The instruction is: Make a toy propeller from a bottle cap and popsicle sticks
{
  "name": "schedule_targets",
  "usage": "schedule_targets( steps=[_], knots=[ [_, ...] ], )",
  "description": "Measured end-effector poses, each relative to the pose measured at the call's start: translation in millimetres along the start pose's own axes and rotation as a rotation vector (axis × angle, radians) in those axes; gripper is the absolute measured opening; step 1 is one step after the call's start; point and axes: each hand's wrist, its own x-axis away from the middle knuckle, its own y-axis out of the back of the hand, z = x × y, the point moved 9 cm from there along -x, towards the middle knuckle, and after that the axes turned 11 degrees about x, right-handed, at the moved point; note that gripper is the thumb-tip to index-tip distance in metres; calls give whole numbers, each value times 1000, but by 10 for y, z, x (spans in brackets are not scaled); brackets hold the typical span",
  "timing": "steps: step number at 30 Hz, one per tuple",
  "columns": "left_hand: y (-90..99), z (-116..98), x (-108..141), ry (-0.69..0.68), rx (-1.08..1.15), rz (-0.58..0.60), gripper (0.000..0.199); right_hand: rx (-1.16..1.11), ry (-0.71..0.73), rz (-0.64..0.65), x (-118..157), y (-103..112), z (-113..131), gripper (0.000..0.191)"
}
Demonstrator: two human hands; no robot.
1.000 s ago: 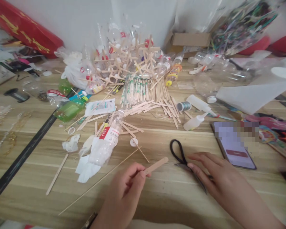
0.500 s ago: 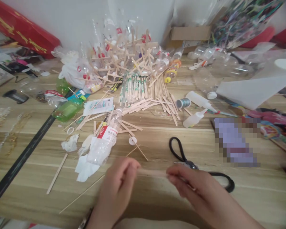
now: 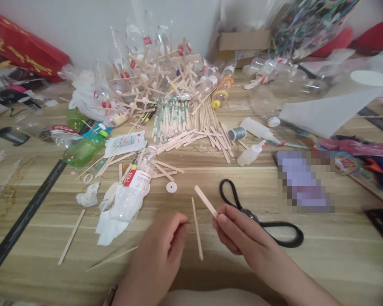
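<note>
My left hand [image 3: 161,248] is closed, thumb against fingers, around a thin wooden skewer [image 3: 115,258] that shows to its left, blurred. A narrow wooden stick [image 3: 196,229] stands across near the skewer's right end; whether the two are joined I cannot tell. My right hand [image 3: 239,231] pinches a flat craft stick [image 3: 205,201], which points up and to the left. Beside the right hand lie black-handled scissors [image 3: 284,233], their blades hidden by the hand. A white disc [image 3: 171,187] with a centre hole lies beyond the hands.
A clear plastic bottle [image 3: 130,191] lies on white tissue at left, near a loose craft stick [image 3: 71,236]. Behind are glue bottles [image 3: 251,154], a wire spool [image 3: 237,134], heaped sticks and many bottles. A pixelated flat object [image 3: 303,182] lies at right.
The craft stick stretched between both hands is now in my right hand alone, tilted upward. The narrow stick and skewer near my left hand have turned. The view has shifted slightly right.
</note>
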Motion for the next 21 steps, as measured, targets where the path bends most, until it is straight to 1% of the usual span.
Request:
schedule_targets(
  steps=[2,4,6,10,16,18,21],
  knots=[
    [22,-44,98,41,128,28,27,-136,-9,117,19,-125,21,40],
    [51,-77,157,55,176,26,28,-216,-15,204,44,-221,26,40],
    [72,-95,186,64,194,18,30,-259,-24,261,68,-286,16,40],
    [71,-145,217,87,234,37,34,-328,-26,281,92,-325,0,41],
    [42,-229,309,128,277,63,37,-439,-77,336,161,-420,5,41],
    [22,-226,342,149,313,72,37,-448,-72,366,186,-452,33,41],
    [-22,-177,380,227,371,90,39,-496,-60,434,210,-507,81,41]
  ],
)
